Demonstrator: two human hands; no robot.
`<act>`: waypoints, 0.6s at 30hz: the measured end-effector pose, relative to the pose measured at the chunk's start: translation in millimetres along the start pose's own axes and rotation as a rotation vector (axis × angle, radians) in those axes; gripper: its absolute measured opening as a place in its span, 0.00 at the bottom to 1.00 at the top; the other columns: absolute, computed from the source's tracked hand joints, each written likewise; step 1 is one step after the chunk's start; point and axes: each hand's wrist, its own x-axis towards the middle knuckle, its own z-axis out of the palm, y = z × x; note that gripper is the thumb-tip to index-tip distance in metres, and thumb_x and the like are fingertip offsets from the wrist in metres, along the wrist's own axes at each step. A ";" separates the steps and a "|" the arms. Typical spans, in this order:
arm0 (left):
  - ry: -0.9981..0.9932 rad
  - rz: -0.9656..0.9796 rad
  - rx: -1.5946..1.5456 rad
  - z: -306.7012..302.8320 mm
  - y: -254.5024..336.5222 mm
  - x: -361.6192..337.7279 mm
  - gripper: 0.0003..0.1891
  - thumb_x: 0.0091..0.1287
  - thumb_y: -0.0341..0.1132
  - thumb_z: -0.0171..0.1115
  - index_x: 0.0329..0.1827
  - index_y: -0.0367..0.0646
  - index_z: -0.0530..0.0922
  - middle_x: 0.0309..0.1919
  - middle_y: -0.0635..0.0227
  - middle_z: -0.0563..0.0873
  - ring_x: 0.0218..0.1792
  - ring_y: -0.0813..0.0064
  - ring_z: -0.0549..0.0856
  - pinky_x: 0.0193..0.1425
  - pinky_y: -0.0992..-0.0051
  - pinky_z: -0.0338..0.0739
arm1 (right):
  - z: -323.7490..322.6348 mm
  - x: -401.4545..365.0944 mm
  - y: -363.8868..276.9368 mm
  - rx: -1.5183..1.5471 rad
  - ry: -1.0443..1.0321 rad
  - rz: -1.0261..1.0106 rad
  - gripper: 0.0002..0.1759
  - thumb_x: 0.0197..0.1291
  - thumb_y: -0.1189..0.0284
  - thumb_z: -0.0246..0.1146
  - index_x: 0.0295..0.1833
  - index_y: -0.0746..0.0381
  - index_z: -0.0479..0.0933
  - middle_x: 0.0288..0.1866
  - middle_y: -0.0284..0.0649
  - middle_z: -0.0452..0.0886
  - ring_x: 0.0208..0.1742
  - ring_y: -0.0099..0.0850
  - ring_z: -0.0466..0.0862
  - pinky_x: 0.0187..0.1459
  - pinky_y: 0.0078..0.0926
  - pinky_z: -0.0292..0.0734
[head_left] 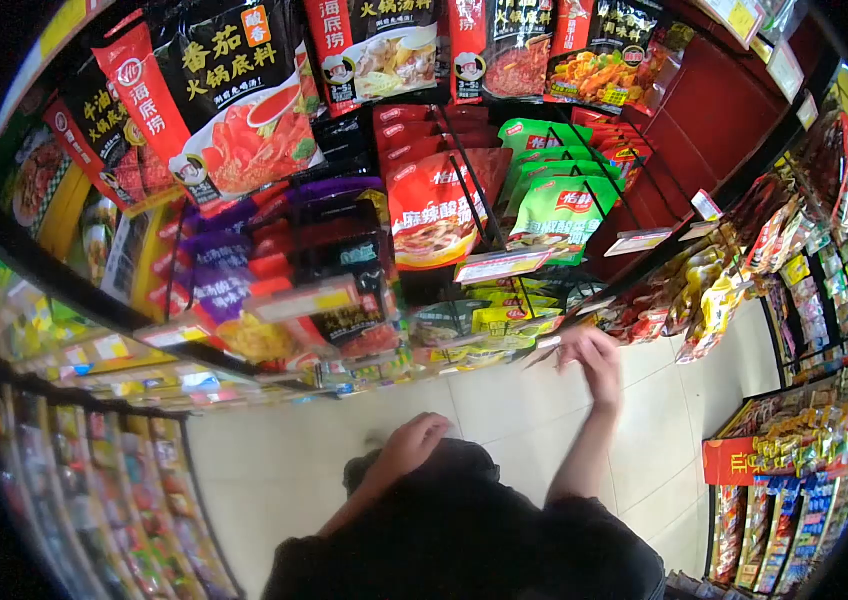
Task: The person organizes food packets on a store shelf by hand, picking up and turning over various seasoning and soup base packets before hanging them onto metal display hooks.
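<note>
My left hand (pixel 418 441) hangs low over my dark clothing, its fingers curled together; what they hold, if anything, is hidden. Farther right and higher, my right hand (pixel 589 355) reaches to the shelf's front edge, its fingers bent around a small pale price tag (pixel 542 350). Just left of that hand are yellow packets (pixel 514 315) on a lower shelf. Above them stand red pouches (pixel 434 210) and green pouches (pixel 564 210) in rows, with a price label (pixel 504 265) on the rail before them.
Large black and red soup-base packs (pixel 244 110) line the top shelf. Purple and dark pouches (pixel 234 270) stand at the left. Hanging snack packets (pixel 714 300) jut out at the right. Pale floor tiles (pixel 504 400) show below, between shelves of goods (pixel 94 480) and a red display box (pixel 729 462).
</note>
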 end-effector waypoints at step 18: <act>1.021 0.210 0.221 -112.1 -4.7 -3.5 0.21 0.74 0.32 0.66 0.67 0.37 0.72 0.63 0.57 0.77 0.57 0.64 0.83 0.58 0.66 0.81 | 230.6 40.7 95.3 -0.286 -0.131 -0.299 0.41 0.59 0.78 0.76 0.77 0.62 0.66 0.58 0.42 0.75 0.58 0.30 0.79 0.58 0.25 0.76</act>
